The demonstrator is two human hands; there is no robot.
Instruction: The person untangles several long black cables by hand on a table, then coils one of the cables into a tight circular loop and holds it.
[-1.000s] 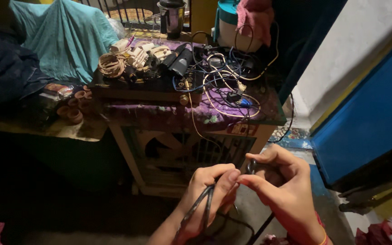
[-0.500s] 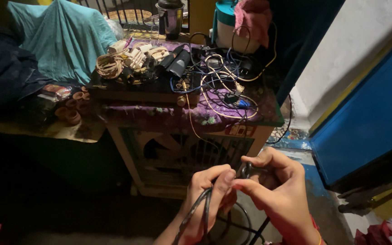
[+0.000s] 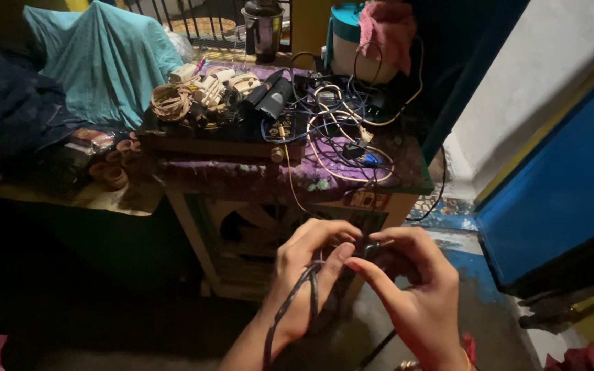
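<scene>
While both hands have risen toward the counter (image 3: 407, 184), the left hand (image 3: 309, 275) grips the doubled black cable (image 3: 295, 306); right hand (image 3: 407, 288) fingers (image 3: 369, 271) now pinch its looped end closed.

The scene is dim, lit warmly from above and beyond the fingers (image 3: 342, 257), so the cluttered purple-clothed table top (image 3: 242, 175) and white plastered wall (image 3: 551, 55) catch most of the light. Below and left of the fingers everything sinks into near-black shadow (details there are lost). Edges bend slightly; the image looks soft and grainy.
</scene>
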